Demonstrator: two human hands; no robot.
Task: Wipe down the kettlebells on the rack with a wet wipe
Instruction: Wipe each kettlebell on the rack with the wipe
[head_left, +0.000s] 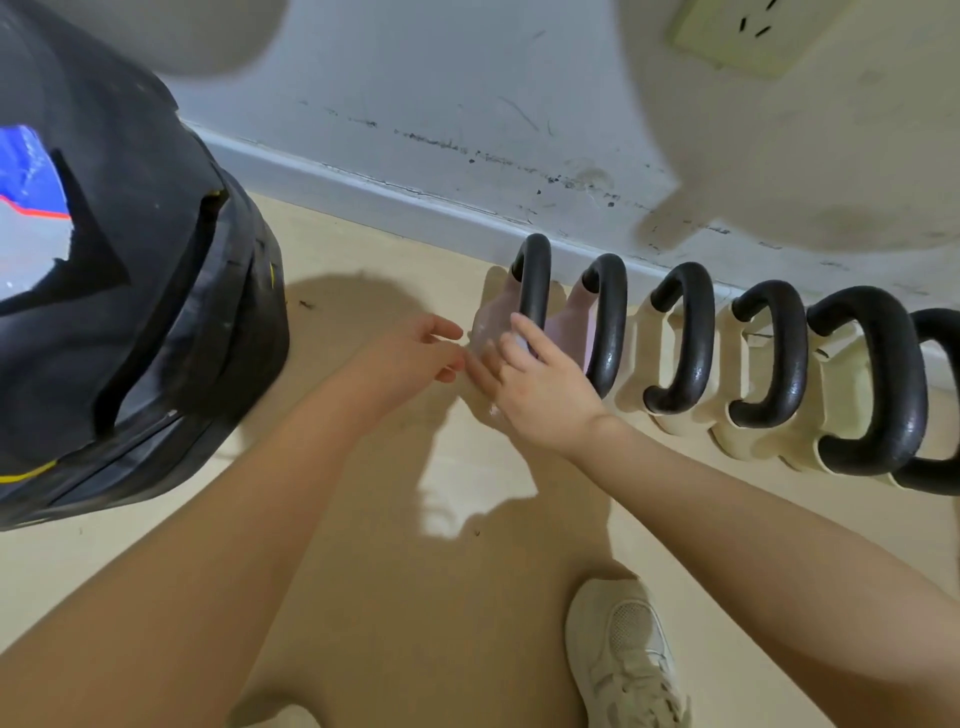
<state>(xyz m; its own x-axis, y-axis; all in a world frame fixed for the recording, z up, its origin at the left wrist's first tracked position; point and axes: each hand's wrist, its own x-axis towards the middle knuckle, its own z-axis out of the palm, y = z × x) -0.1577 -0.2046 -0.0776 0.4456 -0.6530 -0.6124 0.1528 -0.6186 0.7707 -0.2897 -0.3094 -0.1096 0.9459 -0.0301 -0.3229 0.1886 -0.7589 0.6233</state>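
A row of kettlebells with black handles stands along the wall's foot. The leftmost is a pink kettlebell (493, 312), with a second pink kettlebell (571, 317) beside it. Several cream kettlebells (675, 338) run on to the right edge. My right hand (540, 387) lies on the leftmost kettlebell's near side and presses a thin whitish wet wipe (484, 338) against it. My left hand (415, 353) hovers just left of the wipe with its fingers apart. Its tips are close to the wipe's edge, and I cannot tell whether they touch it.
A big black rounded base (156, 312) with yellow trim fills the left side, close to my left arm. The scuffed wall and baseboard (363, 182) run behind the row, with a socket (748, 31) at the top right. My pale shoe (623, 660) stands on the beige floor.
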